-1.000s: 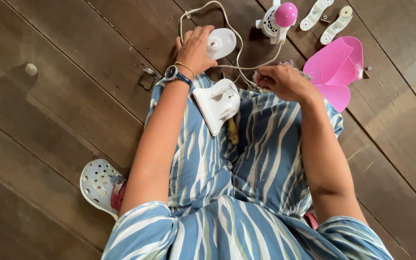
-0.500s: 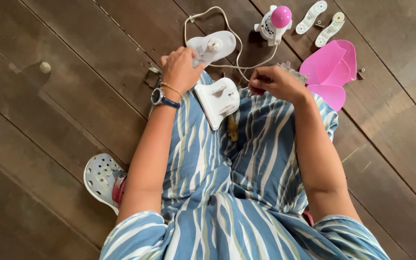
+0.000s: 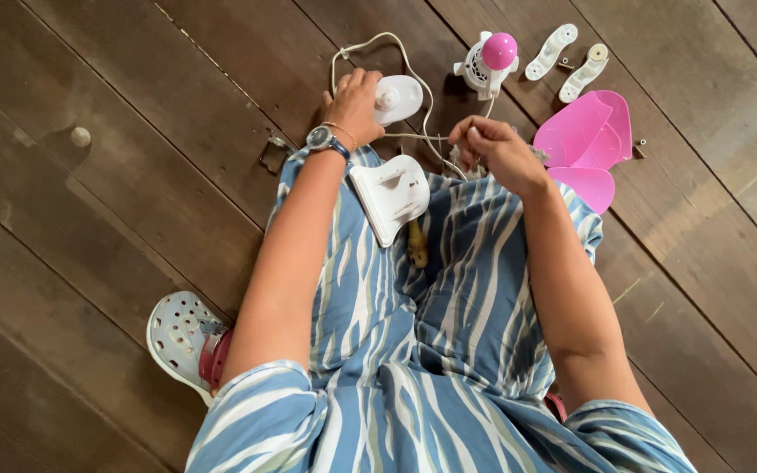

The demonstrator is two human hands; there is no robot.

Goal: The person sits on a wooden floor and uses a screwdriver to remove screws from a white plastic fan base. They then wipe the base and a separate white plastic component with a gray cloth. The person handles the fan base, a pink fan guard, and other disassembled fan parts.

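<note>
A: Largest first. What is underneath everything?

B: Dark wooden plank floor (image 3: 116,219). The person sits on it in a blue striped dress (image 3: 413,333); a white perforated clog (image 3: 177,337) shows at lower left.

A: Parts on the floor?

B: Pink fan blade (image 3: 584,140) at upper right. Above it, two white oblong brackets (image 3: 562,57). Left of those, the white motor housing with pink cap (image 3: 488,60). A white flat cover piece (image 3: 390,194) rests on the lap, at the hem of the dress.

A: Left hand?

B: Left hand (image 3: 354,101) closed on a white oval base piece (image 3: 396,96), fingers wrapped over its left edge; it lies on the floor just past the dress hem. Watch on the wrist.

A: Right hand?

B: Right hand (image 3: 497,149) has fingertips pinched together on the white cord (image 3: 413,136), which loops around the base piece and runs toward the motor housing.
</note>
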